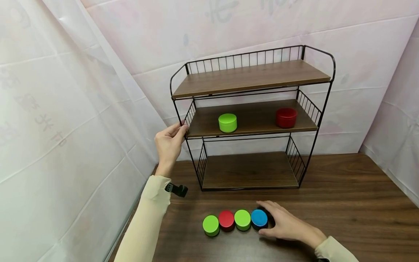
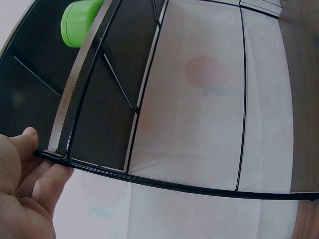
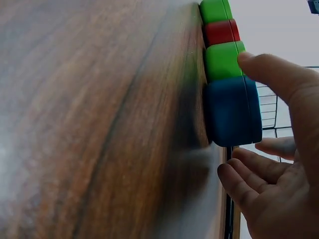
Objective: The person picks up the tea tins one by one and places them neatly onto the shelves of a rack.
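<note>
Left hand (image 1: 168, 145) grips rack (image 1: 252, 79); right hand (image 1: 286, 224) spread beside blue container (image 1: 259, 218); backdrop writing (image 1: 48, 123) illegible.

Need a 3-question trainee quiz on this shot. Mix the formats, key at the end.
1. Count: how many round containers stand in the row on the table?
2. Multiple choice: which one in that row is nearest the right hand? A) the red one; B) the leftmost green one; C) the blue one.
3. True or false, about the left hand: it rests flat on the table.

Key:
1. Four.
2. C, the blue container.
3. False. It grips the black frame beside the middle shelf.
</note>
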`<state>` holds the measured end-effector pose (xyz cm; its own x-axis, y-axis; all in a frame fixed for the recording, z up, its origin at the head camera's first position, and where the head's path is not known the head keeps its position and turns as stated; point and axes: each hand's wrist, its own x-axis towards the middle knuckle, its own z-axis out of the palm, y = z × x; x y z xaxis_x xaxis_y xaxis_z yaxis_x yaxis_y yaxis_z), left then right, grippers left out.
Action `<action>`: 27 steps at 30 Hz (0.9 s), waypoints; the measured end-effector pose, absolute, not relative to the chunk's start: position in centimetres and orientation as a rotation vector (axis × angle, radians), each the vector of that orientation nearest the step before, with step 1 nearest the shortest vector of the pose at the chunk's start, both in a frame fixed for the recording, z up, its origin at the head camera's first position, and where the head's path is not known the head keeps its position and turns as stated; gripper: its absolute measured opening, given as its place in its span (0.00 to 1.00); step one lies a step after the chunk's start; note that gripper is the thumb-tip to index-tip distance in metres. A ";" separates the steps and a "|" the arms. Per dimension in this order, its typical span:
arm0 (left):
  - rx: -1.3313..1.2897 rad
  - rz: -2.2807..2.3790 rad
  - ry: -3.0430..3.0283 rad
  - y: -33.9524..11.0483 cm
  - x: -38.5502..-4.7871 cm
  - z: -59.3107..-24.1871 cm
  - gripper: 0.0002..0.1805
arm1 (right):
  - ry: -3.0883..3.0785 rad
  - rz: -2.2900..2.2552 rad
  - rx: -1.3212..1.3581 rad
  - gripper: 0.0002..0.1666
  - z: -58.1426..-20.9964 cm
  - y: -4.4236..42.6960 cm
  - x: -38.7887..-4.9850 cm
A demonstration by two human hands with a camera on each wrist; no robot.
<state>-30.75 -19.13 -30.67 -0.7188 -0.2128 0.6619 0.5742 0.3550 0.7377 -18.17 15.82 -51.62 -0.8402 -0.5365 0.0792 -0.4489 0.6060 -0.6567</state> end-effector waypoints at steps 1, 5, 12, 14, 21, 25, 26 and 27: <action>-0.315 -1.432 -1.919 -19.1 -30.7 -30.6 0.13 | 2.708 -1.041 -0.829 0.53 -51.6 15.8 -18.2; -0.320 -1.429 -1.914 -19.1 -30.8 -30.6 0.12 | 2.747 -0.998 -0.840 0.49 -51.5 15.7 -18.4; -0.319 -1.442 -1.909 -19.2 -30.8 -30.6 0.12 | 2.815 -0.967 -0.938 0.41 -51.4 15.6 -18.5; -0.322 -1.445 -1.907 -19.2 -30.8 -30.6 0.12 | 2.816 -0.979 -0.963 0.39 -51.5 15.6 -18.6; -0.320 -1.450 -1.915 -19.1 -30.7 -30.5 0.13 | 2.794 -1.012 -0.996 0.35 -51.6 15.7 -18.7; -0.319 -1.455 -1.918 -19.1 -30.7 -30.5 0.13 | 2.782 -1.028 -0.997 0.35 -51.6 15.7 -18.7; -0.320 -1.454 -1.918 -19.1 -30.7 -30.5 0.13 | 2.779 -1.033 -0.997 0.35 -51.6 15.7 -18.7; -0.320 -1.451 -1.918 -19.1 -30.7 -30.5 0.13 | 2.777 -1.035 -0.999 0.35 -51.6 15.8 -18.7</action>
